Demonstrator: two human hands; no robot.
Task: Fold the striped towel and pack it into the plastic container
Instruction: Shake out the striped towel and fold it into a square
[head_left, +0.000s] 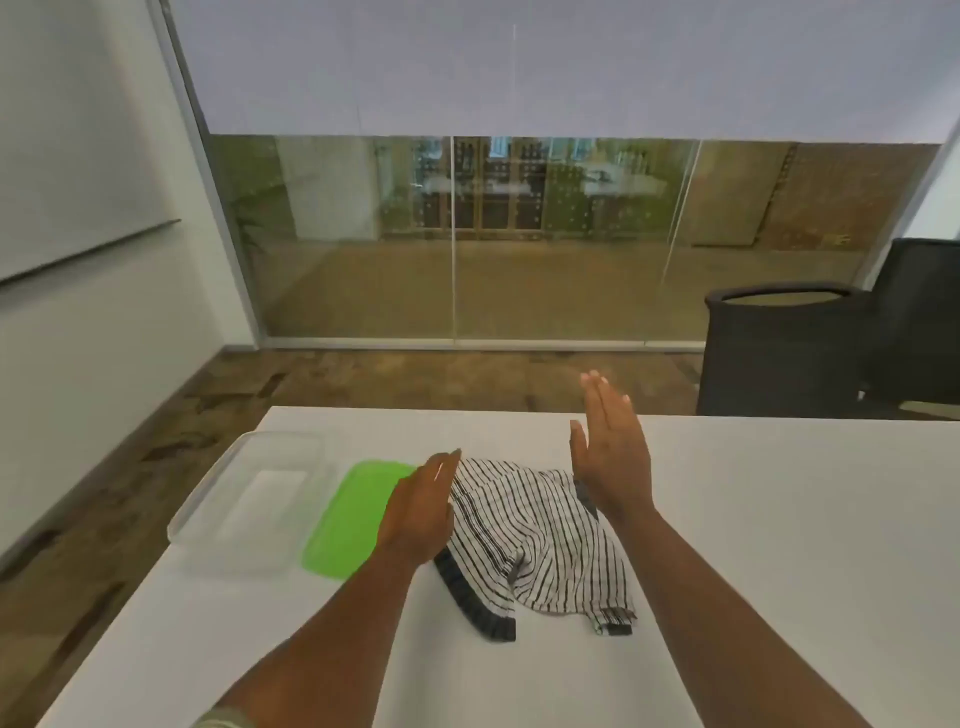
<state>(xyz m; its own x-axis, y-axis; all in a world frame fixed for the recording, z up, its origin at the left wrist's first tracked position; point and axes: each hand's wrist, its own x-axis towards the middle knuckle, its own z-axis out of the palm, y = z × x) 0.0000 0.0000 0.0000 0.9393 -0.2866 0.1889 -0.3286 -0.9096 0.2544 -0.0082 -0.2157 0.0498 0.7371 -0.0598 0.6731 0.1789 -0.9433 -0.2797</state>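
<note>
A black-and-white striped towel (535, 545) lies crumpled on the white table (779, 545), with a dark hem along its near left edge. A clear plastic container (249, 504) stands open at the table's left edge. Its green lid (348, 519) lies flat between the container and the towel. My left hand (421, 509) hovers over the towel's left side, fingers straight and together, holding nothing. Raised above the towel's far right corner is my right hand (613, 457), flat and empty, palm facing left.
Two dark chairs (779, 353) stand beyond the table's far right. A glass wall runs across the back, and a whiteboard hangs on the left wall. Wooden floor shows past the table's left and far edges.
</note>
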